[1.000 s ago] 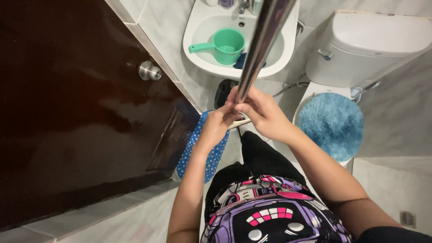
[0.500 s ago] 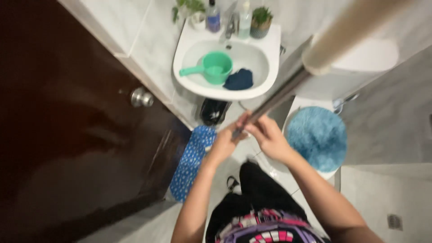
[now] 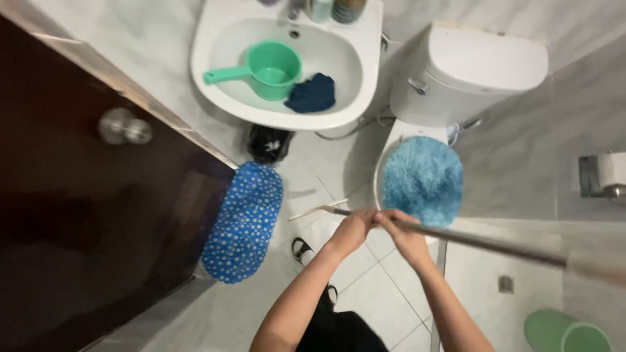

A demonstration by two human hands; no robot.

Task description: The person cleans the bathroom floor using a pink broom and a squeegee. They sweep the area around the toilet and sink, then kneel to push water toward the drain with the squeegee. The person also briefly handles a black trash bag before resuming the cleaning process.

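Both my hands grip a long metal pole (image 3: 482, 240) held out in front of me, roughly level, running from its thin end (image 3: 326, 210) at the left toward a blurred thicker part (image 3: 596, 267) at the right. My left hand (image 3: 352, 229) and my right hand (image 3: 404, 236) close around it side by side, touching each other. Below them lies the white tiled floor (image 3: 385, 274) and the toilet with a fluffy blue lid cover (image 3: 422, 179).
A white sink (image 3: 228, 85) holds a green scoop (image 3: 270, 65) and a dark blue cloth (image 3: 313, 93). A dark wooden door (image 3: 78, 215) with a round knob (image 3: 124, 127) stands left. A blue dotted bundle (image 3: 242, 221), black bin (image 3: 268, 143), green bucket (image 3: 564, 332), toilet-paper holder (image 3: 603, 175).
The pole has swung from pointing up and away to lying almost level toward the right. My hands stayed on it. The view has tilted further down toward the floor.
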